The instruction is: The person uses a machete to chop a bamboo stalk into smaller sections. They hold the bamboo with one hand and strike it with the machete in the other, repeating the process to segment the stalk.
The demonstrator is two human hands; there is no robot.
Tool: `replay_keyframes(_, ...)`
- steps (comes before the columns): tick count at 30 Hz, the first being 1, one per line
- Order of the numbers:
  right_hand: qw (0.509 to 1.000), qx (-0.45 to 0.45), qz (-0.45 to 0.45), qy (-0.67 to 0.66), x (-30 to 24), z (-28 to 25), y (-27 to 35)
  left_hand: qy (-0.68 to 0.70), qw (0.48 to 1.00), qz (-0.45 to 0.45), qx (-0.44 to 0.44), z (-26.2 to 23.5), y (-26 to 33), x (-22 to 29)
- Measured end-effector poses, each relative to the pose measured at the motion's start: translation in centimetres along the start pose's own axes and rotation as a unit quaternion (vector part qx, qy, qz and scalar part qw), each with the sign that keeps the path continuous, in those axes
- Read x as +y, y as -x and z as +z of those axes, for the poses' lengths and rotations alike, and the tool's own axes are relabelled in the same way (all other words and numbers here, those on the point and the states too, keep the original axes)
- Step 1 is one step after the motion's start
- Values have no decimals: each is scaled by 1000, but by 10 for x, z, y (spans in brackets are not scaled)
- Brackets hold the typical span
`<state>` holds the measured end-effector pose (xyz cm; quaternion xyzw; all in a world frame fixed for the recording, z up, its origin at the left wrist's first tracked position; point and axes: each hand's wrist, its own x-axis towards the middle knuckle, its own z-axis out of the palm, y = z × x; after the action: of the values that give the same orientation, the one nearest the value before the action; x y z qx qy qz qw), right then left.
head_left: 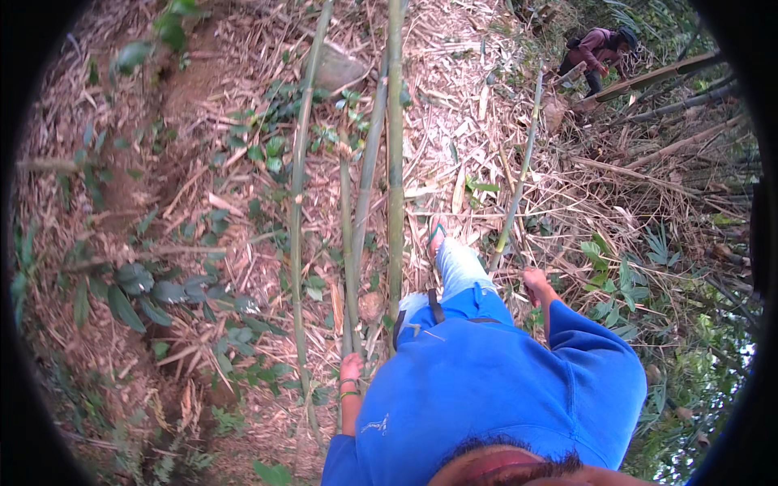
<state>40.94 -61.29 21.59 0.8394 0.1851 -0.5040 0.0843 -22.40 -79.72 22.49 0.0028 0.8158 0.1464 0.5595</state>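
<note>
1. Green leaves [134, 296], broad, in a cluster at far left, above bare brown soil [190, 85] and scattered dry husks.
2. Bamboo pole, leftmost [298, 162], slender and green; runs from the upper edge down past the left hand, apart from it.
3. Stone [336, 69], grey, on the ground near the top, just right of the leftmost pole.
4. Thin bamboo pole [346, 211], upright in view; its lower stretch meets the left hand.
5. Left hand [351, 367], laid over the foot of the thin pole, bands [350, 386] at the wrist. Whether the fingers wrap the pole cannot be told.
6. Slanting bamboo pole [373, 146], green; leans down toward the thin pole.
7. Thick bamboo pole [395, 162], green, jointed, rightmost of the group.
8. Clothing of the wearer: blue shirt [478, 381], pale jeans [460, 267]; one foot [438, 236] in a strapped sandal.
9. Short bamboo stem [527, 154], green, leaning, ahead of the right hand.
10. Right hand [535, 281], fingers curled; whether anything is gripped cannot be told.
11. Co-worker [596, 49], stooping at upper right, beside a slanting bamboo trunk [656, 78].
</note>
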Motion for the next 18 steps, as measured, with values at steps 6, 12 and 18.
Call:
replay_keyframes(6, 994, -28, -36, -100, -92, -38, 4, 204, 975, 38, -77, -20, -5, 70)
replay_keyframes(12, 974, 28, -169, -148, -193, -74, 13, 87, 980, 135, -119, 56, -7, 148)
replay_keyframes(18, 932, -37, -199, -300, -325, -102, -5, -99, 982, 147, -69, 146, -7, 285)
